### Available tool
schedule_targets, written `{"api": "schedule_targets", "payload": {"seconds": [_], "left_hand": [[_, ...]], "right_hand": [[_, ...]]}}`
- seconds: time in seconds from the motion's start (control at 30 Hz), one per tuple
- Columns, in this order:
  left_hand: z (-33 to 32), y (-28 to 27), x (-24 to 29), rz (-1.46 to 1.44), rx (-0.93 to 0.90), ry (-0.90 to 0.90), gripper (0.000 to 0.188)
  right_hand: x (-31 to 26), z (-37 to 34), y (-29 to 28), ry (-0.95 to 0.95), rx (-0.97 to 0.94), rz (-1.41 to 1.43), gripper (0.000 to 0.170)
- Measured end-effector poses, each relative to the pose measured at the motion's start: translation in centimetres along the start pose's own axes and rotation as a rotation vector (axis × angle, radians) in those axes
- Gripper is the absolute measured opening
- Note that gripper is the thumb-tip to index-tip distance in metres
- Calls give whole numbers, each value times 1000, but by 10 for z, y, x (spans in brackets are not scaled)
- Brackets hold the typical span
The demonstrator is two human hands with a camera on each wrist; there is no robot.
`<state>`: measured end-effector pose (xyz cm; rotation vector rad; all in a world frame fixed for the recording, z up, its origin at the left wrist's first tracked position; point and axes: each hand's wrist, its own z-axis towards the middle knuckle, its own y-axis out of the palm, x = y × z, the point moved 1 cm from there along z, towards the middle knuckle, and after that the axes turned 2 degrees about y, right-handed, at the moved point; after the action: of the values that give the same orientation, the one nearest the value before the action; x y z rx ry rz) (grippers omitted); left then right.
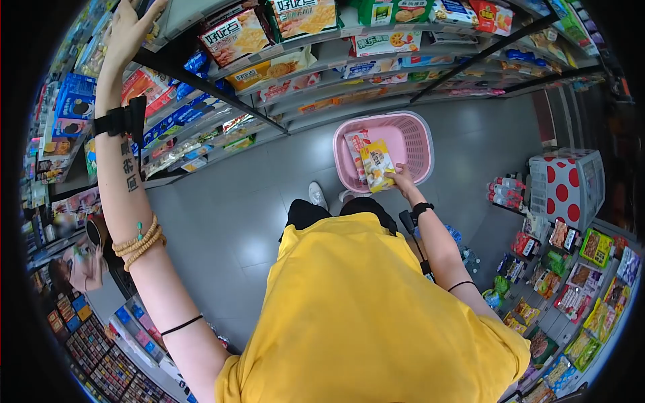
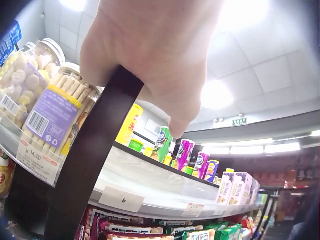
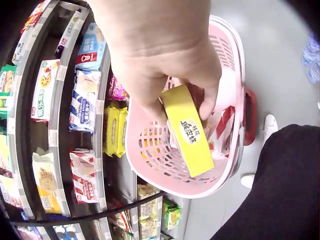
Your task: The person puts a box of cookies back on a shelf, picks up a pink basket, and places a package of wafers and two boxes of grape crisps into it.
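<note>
My right hand (image 3: 170, 70) grips a yellow box (image 3: 190, 132) with Chinese lettering, thumb on one side and fingers on the other. The box is tilted over the pink basket (image 1: 420, 124), which stands on the floor in front of my feet. Inside the basket lies a red-and-white packet (image 1: 356, 144), partly behind the box. Far up on the left, my left hand (image 1: 131, 30) rests at a black shelf post (image 2: 95, 150), its fingers spread. In the left wrist view the post's upper end meets the palm, and most of the fingers are hidden.
Curved shelves of packaged snacks (image 1: 235, 37) run in front of me. Jars of biscuits (image 2: 60, 107) stand beside the post. To the right are a red-dotted box (image 1: 561, 191), bottles (image 1: 505, 191) and a low display of packets (image 1: 578, 289). Another person (image 1: 80, 265) is at the left.
</note>
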<state>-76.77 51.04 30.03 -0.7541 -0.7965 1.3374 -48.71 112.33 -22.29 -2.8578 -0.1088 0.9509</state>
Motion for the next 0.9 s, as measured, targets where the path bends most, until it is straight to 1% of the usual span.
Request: {"api": "schedule_targets", "payload": {"seconds": [0.03,0.17,0.23,0.33,0.37,0.43,0.47,0.5,0.53,0.57,0.6,0.67,0.7,0.73,0.8,0.9], "left_hand": [[4,9,-19,23,56,124,93],[1,-1,-6,21,-8,106,90],[1,-3,-5,16,-28,115,87],[-1,-6,0,100,-26,106,81],[-2,-8,4,98,-39,134,79],[-4,-10,9,90,-65,190,76],[-3,-9,9,66,-47,173,80],[-1,-7,7,41,-28,158,83],[-1,-7,8,16,-9,142,87],[-1,-8,15,43,-6,138,84],[0,-9,17,65,-5,121,84],[0,-10,21,105,-6,84,84],[-1,-9,21,66,2,78,84],[-1,-9,20,74,6,69,84],[0,-9,19,83,21,54,85],[2,-8,21,76,30,10,85]], "right_hand": [[1,12,5,24,0,-9,69],[24,62,20,63,-48,35,63],[33,80,25,32,-68,67,60],[34,97,36,35,-92,175,57],[34,100,38,45,-96,221,56],[36,111,42,74,-126,208,58],[36,118,44,86,-140,203,59],[53,139,46,10,-142,78,60],[86,171,45,-68,-142,-46,61],[100,191,46,-151,-141,-170,63],[91,189,47,-172,-105,-265,59],[60,154,44,-211,-29,-458,54],[39,134,40,-197,-41,-614,59],[47,140,38,-198,-56,-637,59],[42,137,35,-202,-76,-681,59],[37,121,20,-331,-38,-702,49]]}}
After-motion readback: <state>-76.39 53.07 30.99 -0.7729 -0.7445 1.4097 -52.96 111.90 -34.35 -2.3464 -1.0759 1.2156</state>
